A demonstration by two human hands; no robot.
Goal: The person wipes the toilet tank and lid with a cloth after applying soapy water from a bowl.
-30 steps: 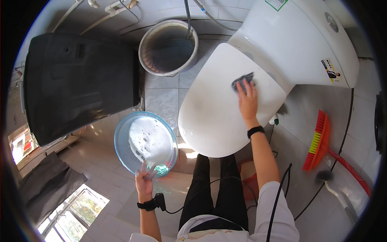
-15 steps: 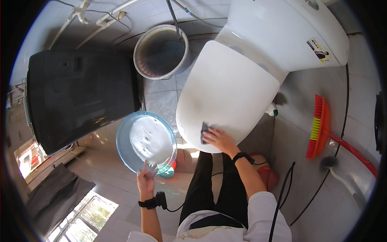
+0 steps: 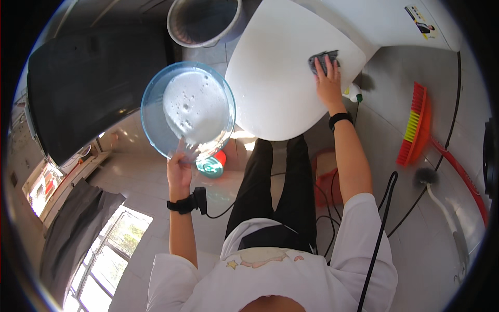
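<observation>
My right hand (image 3: 328,87) presses a dark grey cloth (image 3: 312,62) onto the closed white toilet lid (image 3: 278,86), near its right edge. The fingers lie over the cloth, which bunches out around them. My left hand (image 3: 179,167) grips the near rim of a clear blue basin (image 3: 146,112), with some fingers showing blurred through its wall. White suds (image 3: 193,104) float on the water inside. The basin is beside the lid's left edge, over a teal and red object (image 3: 210,166) that it partly covers.
A grey bucket (image 3: 173,23) stands behind the basin, and a black-topped appliance (image 3: 88,88) is at the left. Along the right are a bottle (image 3: 353,92), an orange brush head (image 3: 418,125) and a round dark brush (image 3: 426,177). Black cables (image 3: 377,236) hang beside my right arm.
My right hand has slid the cloth from the lid's near left end toward its right edge. The basin stays in my left hand and looks larger. The whole view has tipped nearer my body.
</observation>
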